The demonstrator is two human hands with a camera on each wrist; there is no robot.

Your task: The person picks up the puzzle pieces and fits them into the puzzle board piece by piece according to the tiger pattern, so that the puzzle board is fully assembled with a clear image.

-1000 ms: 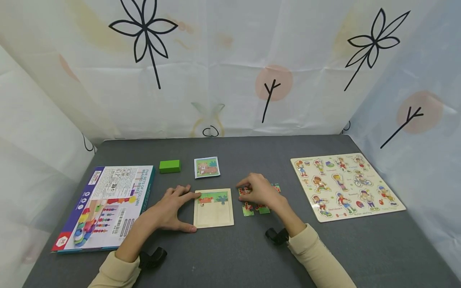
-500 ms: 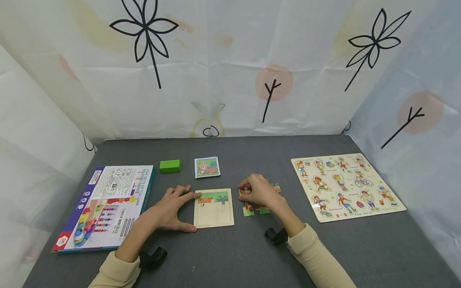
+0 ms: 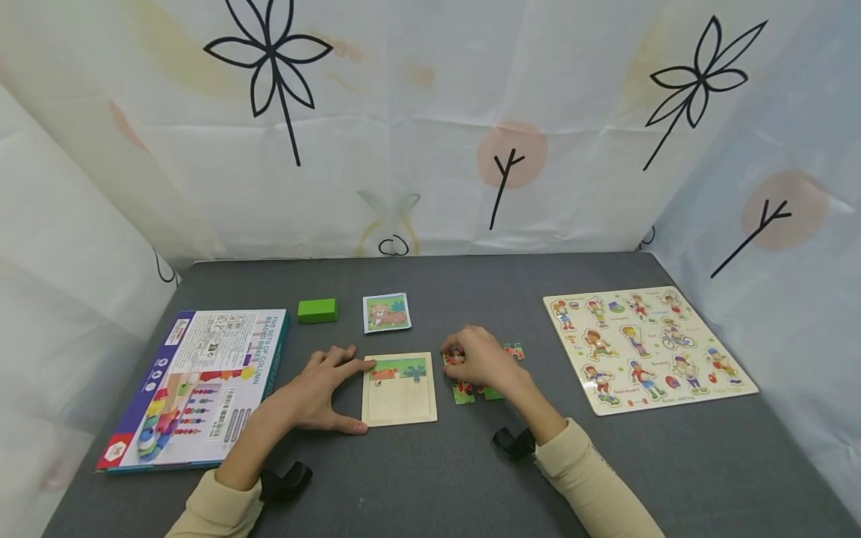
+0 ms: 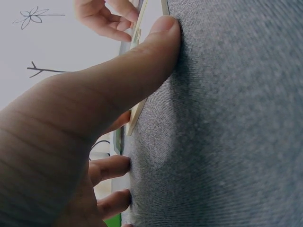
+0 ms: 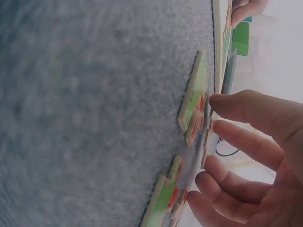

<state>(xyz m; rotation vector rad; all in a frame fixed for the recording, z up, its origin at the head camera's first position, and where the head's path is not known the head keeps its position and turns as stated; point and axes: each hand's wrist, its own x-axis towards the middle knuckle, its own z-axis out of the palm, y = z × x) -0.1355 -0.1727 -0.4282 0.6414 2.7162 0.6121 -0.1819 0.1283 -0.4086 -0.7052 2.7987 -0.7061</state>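
My left hand (image 3: 312,396) is spread at the left side of a square wooden puzzle tray (image 3: 400,407). Its index fingertip touches the upper left edge and its thumb the lower left corner, while the other fingers reach to the table. Joined picture pieces (image 3: 398,369) fill the tray's top strip; bare wood shows below. Right of the tray, my right hand (image 3: 480,359) pinches a red jigsaw piece (image 3: 454,359) between thumb and index finger, close over the table. Green-and-red jigsaw pieces (image 5: 194,97) lie beneath and beside this hand, partly hidden by it in the head view.
Behind the tray lie a small picture card (image 3: 386,312) and a green block (image 3: 318,311). A large flat toy box (image 3: 202,388) is at the left. On the right lies a wooden board with figures of children (image 3: 649,350). Printed white cloth (image 3: 430,149) surrounds the table.
My right hand shifts very slightly left, with the red jigsaw piece between its fingertips. The left hand and the tray stay in place.
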